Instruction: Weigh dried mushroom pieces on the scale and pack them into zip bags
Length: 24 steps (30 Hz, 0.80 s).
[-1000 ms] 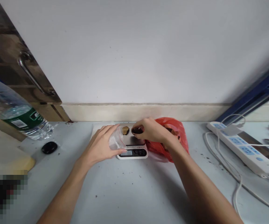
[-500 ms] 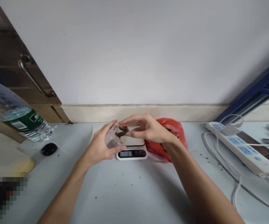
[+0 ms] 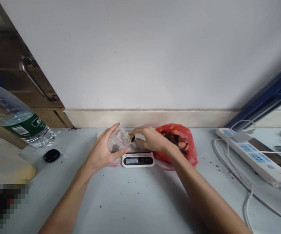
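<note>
The left hand (image 3: 101, 153) is curled round a small clear bag (image 3: 118, 140), holding it at the scale's (image 3: 137, 160) 10 o'clock with its mouth facing right. The right hand (image 3: 152, 141) pinches a brown piece (image 3: 132, 137) right at that mouth. I'd say it's best to hold the opening wide and release only once the piece is well inside. The red bag (image 3: 190, 151) slumps at the scale's 3 o'clock on the counter (image 3: 140, 201).

A scale (image 3: 138, 159) sits mid-table (image 3: 140, 201), near the wall. Just left of it, the left hand (image 3: 101, 152) holds a pouch (image 3: 118, 143). Above the scale, the right hand (image 3: 152, 141) pinches a piece (image 3: 131, 137) at the pouch's mouth. A bag (image 3: 179, 143) lies just right of the scale, a power strip (image 3: 252, 156) farther right, a bottle (image 3: 16, 120) far left.
</note>
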Each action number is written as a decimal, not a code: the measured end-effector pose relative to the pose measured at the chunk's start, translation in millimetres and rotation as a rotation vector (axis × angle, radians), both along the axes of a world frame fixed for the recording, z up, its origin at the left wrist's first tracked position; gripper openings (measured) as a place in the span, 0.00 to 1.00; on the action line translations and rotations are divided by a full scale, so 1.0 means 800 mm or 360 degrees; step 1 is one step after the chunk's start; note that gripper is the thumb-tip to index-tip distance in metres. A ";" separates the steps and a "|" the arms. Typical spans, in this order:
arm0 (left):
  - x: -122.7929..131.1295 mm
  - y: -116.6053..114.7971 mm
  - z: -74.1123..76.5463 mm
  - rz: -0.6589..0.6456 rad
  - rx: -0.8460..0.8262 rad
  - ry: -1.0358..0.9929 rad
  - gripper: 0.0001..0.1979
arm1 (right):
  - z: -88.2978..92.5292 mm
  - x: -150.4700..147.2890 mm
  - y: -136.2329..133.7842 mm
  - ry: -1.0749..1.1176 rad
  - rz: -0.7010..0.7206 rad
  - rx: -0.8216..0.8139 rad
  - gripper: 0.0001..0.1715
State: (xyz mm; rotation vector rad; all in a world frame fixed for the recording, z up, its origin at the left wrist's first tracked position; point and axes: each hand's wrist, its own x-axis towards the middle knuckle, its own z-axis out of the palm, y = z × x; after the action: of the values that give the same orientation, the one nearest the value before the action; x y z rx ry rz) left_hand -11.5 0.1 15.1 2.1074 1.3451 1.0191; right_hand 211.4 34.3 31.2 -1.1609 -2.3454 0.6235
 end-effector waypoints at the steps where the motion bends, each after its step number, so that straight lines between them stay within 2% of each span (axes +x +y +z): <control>1: 0.000 0.001 -0.001 0.0002 0.0011 0.0027 0.45 | -0.003 -0.001 0.001 -0.0114 0.0061 -0.0012 0.27; 3: 0.000 0.002 -0.005 0.0016 0.0026 0.0098 0.46 | -0.005 -0.003 0.003 -0.0274 0.0062 -0.0040 0.27; 7: 0.001 0.002 -0.011 0.0043 -0.0004 0.0261 0.46 | 0.000 0.005 0.003 -0.0519 -0.0208 -0.0114 0.20; 9: 0.001 0.003 -0.013 0.0046 -0.0014 0.0330 0.45 | 0.003 0.011 0.002 -0.0551 -0.0273 -0.0096 0.18; 12: 0.001 0.005 -0.015 0.0045 0.0015 0.0406 0.44 | 0.004 0.015 0.001 -0.0425 -0.0208 0.0025 0.24; 14: 0.000 0.006 -0.017 0.0039 0.0040 0.0437 0.44 | 0.001 0.012 0.001 -0.0337 -0.0045 0.0065 0.29; 15: 0.000 0.006 -0.018 0.0039 0.0046 0.0448 0.44 | 0.000 0.010 0.001 -0.0327 0.0049 0.0041 0.29; 18: -0.001 0.007 -0.020 0.0045 0.0046 0.0464 0.44 | -0.002 0.006 0.003 -0.0351 0.0148 -0.0095 0.22; 24: -0.002 0.008 -0.022 0.0038 0.0061 0.0461 0.43 | 0.000 0.017 0.008 -0.0100 -0.0049 -0.0186 0.09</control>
State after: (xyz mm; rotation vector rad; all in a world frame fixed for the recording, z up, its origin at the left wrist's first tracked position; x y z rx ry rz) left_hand -13.1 6.6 -2.5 2.3421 1.4973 0.7745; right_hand 225.4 41.0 30.8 -1.2829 -2.3657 0.7321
